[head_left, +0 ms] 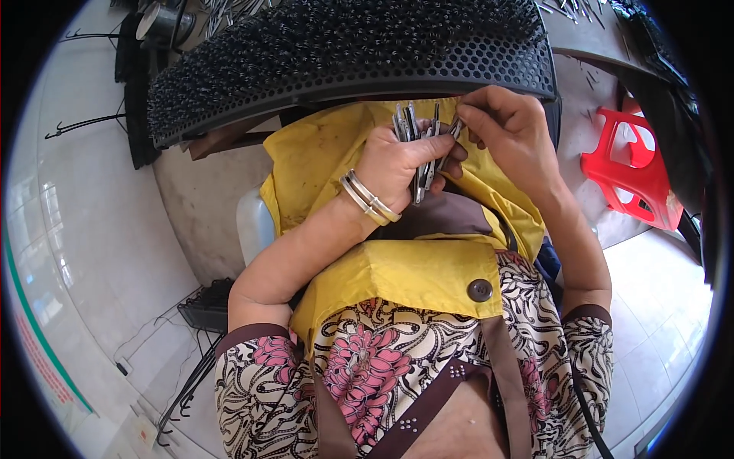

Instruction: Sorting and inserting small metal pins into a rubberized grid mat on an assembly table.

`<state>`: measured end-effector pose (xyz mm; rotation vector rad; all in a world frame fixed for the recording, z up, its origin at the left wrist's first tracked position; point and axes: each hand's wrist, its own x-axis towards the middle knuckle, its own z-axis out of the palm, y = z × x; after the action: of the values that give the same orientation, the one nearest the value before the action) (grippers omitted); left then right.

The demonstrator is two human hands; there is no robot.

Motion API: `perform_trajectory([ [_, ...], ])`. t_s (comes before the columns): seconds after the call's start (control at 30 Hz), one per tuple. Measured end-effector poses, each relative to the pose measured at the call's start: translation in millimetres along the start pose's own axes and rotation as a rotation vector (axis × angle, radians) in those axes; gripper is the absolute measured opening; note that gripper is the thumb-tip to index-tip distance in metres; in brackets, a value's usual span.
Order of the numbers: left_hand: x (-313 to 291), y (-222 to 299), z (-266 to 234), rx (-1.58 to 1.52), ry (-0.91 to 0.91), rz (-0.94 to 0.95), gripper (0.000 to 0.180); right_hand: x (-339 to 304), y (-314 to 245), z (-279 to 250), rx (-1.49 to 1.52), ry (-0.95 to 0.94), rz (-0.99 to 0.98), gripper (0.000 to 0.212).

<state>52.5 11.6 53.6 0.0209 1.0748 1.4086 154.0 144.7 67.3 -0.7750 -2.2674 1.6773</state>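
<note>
In my left hand (pixel 405 157) is a bunch of slim metal pieces (pixel 419 174), silver and dark, fanned out between thumb and fingers. Their exact kind is hard to make out. My right hand (pixel 501 126) pinches the end of one such piece (pixel 456 128) at the right side of the bunch. Both hands are over a yellow apron (pixel 428 271) spread across my lap. Just beyond them stands a black perforated tray (pixel 474 73), its holes thick with dark upright pieces (pixel 344 50).
A red plastic stool (pixel 631 164) stands on the floor at the right. Loose metal pieces (pixel 573 9) lie on the table at the far right. On the left, black racks with hooks (pixel 138 92) line the wall, and a metal can (pixel 157 23) sits at the far left.
</note>
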Motion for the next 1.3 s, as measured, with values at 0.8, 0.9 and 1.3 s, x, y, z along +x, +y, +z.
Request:
perform_trajectory([
  [0.8, 2, -7, -3, -0.152, 0.111, -0.026, 0.014, 56, 19, 3, -0.609, 0.406, -0.950, 0.019],
  [0.9, 3, -5, -1, -0.156, 0.155, -0.028, 0.010, 51, 18, 8, -0.789, 0.262, -0.876, 0.029],
  [1.3, 12, 3, 12, 0.047, -0.053, -0.006, 0.015, 7, 9, -18, 0.180, 0.070, 0.064, 0.009],
])
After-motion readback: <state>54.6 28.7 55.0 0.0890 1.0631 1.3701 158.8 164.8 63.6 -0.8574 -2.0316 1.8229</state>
